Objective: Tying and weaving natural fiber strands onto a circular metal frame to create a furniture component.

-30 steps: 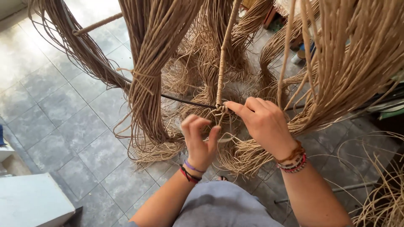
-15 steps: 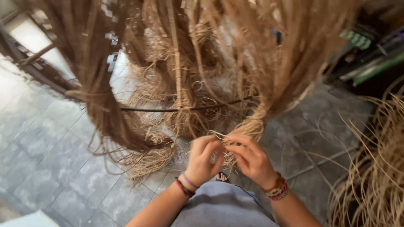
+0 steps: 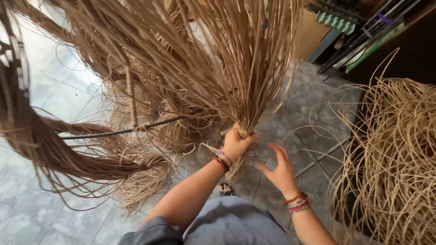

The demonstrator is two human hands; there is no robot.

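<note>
A bundle of tan rattan strands (image 3: 236, 68) fans up and away from the person, its long axis running from the gathered end low at centre to the spread tips at the top of the view, leaning slightly left. The left hand (image 3: 235, 144) is the grip here, clamped tight around the bundle's gathered end, fingers wrapped and thumb across. The right hand (image 3: 280, 169) hovers just right of the bundle's base, fingers spread apart and holding nothing, close to the loose strand ends hanging under the fist.

Left of the bundle, a thin dark rod (image 3: 120, 132) runs nearly level, with a short tied stick (image 3: 131, 104) rising from it; more hanks of rattan (image 3: 68, 154) drape over and around it, crowding the space beside the bundle. Well to the right of the bundle sits a loose heap of paler rattan coils (image 3: 395, 159). Beyond the bundle's upper right, dark racks and green-edged boards (image 3: 354, 31) lean against a wall. Under the bundle lies a grey tiled floor (image 3: 313, 104), with a sandalled foot (image 3: 225, 188) showing below the left wrist and beaded bracelets (image 3: 297, 204) on the right.
</note>
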